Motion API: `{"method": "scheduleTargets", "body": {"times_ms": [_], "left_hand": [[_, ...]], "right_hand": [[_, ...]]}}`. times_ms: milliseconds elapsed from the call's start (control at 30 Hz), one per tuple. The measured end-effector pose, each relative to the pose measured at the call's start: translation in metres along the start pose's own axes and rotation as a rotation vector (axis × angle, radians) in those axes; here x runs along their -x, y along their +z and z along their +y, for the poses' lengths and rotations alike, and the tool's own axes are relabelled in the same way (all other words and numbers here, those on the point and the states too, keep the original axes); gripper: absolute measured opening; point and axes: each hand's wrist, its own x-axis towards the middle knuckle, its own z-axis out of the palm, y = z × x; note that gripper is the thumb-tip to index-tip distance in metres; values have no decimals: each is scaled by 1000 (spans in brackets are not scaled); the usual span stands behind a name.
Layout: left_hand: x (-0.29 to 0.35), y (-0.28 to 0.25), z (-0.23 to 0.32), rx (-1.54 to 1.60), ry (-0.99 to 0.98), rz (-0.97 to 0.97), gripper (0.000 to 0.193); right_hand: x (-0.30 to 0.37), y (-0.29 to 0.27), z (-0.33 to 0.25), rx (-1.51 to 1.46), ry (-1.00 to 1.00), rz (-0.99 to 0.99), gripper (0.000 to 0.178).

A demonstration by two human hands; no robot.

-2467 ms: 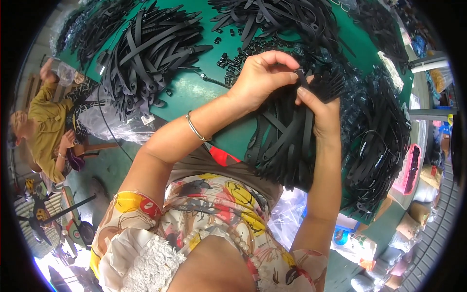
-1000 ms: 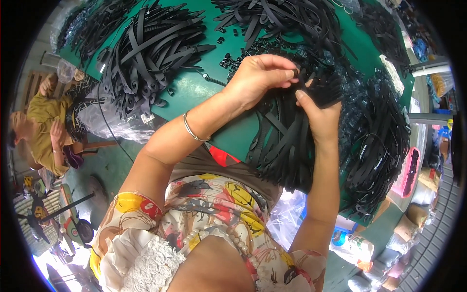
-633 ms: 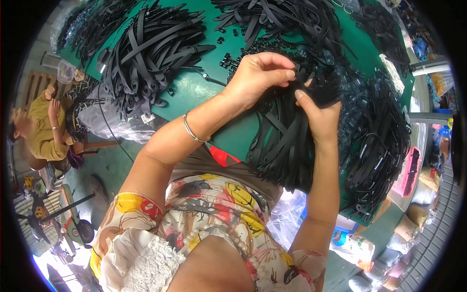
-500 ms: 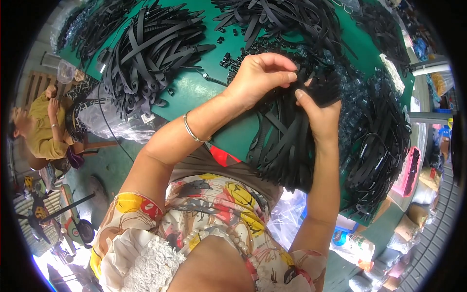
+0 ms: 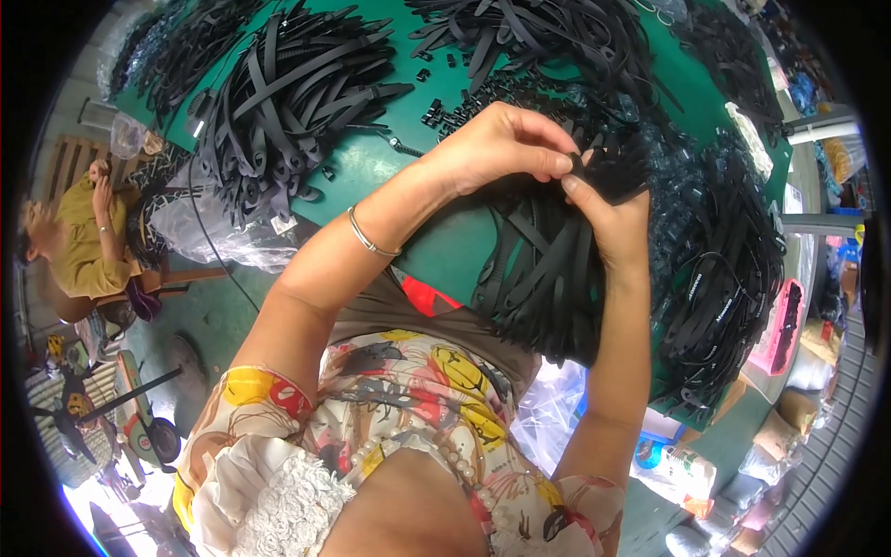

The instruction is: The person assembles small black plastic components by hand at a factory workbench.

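My left hand (image 5: 506, 148) is closed in a pinch, its thumb and forefinger meeting on a tiny dark piece I cannot make out. Right against it, the thumb of my right hand (image 5: 614, 223) presses on the end of a bundle of black rubber straps (image 5: 617, 174), which my fingers wrap from behind. Below and between my forearms hang many more loose black straps (image 5: 548, 269) over the table's near edge. Small black loops (image 5: 444, 116) lie scattered just beyond my left hand.
Heaps of black straps cover the green table (image 5: 371, 167): a big pile (image 5: 288, 102) at left, another (image 5: 548, 37) at the back. Clear plastic pieces (image 5: 677, 186) and tied straps (image 5: 724, 288) lie at right. A pink tray (image 5: 778, 330) stands beyond. Another person (image 5: 88, 241) sits at far left.
My left hand has moved slightly right and down, so its pinched fingertips now meet my right thumb. The right hand has stayed nearly still with the straps.
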Motion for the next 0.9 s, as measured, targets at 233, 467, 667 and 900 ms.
{"method": "scheduleTargets", "body": {"times_ms": [233, 467, 667, 900], "left_hand": [[-2, -9, 6, 48, -111, -98, 21], [-3, -10, 3, -49, -35, -122, 21], [-2, -11, 5, -32, -4, -127, 22], [0, -11, 5, -68, 43, -109, 22]], "right_hand": [[1, 0, -1, 33, 15, -4, 20], [0, 0, -1, 46, 16, -9, 17], [0, 1, -7, 6, 24, -28, 11], [0, 1, -8, 1, 41, -7, 11]]}}
